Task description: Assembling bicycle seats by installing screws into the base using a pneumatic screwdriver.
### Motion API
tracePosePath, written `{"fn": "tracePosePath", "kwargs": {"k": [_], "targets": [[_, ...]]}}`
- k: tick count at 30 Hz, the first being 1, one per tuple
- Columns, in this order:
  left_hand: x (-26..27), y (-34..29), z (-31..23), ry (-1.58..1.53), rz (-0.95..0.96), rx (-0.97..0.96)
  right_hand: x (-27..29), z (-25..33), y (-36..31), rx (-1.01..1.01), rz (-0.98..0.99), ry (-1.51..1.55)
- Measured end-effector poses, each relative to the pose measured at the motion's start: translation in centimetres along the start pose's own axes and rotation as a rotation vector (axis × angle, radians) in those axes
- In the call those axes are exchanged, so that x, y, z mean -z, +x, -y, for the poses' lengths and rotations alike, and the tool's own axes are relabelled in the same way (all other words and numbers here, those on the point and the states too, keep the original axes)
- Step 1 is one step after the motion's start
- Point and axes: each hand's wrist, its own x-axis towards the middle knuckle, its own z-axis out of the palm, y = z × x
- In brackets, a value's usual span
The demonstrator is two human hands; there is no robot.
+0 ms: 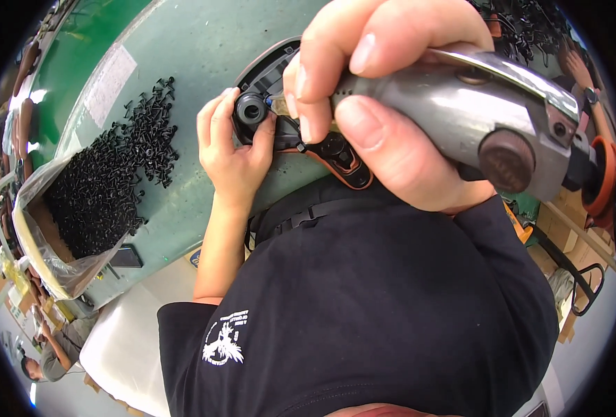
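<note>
My right hand [391,104] is wrapped round a grey metal power screwdriver [454,111], large and close to the camera, with a metal lever along its upper side and a brown round knob. Its tip points down and left; the fingers partly cover that end. Under it on the table lies a black plastic housing with an orange edge [350,170], open side up, with parts inside. My left hand [233,149] grips the housing's left side, thumb and fingers on either side of a round black fitting [251,108] with a hole. The driver and right hand hide much of the housing.
Many loose black screws [103,184] spill from a plastic-lined box [44,267] onto the green table [204,42] at left. A dark flat object [127,256] lies by the box. An orange hose [605,177] meets the driver. Black parts [530,31] and another person's hand [579,69] are far right.
</note>
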Motion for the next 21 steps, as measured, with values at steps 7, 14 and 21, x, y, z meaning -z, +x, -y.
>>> {"fn": "tracePosePath", "kwargs": {"k": [7,14,21], "targets": [[-0.3,0.8,-0.5,0.102,-0.084,-0.156,3.5,-2.9,2.4,0.400,0.580,-0.073],[-0.3,0.2,0.2,-0.059,-0.086,-0.021,2.0,-3.0,2.0,0.376,0.757,-0.215],[-0.4,-0.2,2.6,-0.224,-0.123,-0.012,-0.1,-5.5,1.7,0.500,0.804,-0.315]]}}
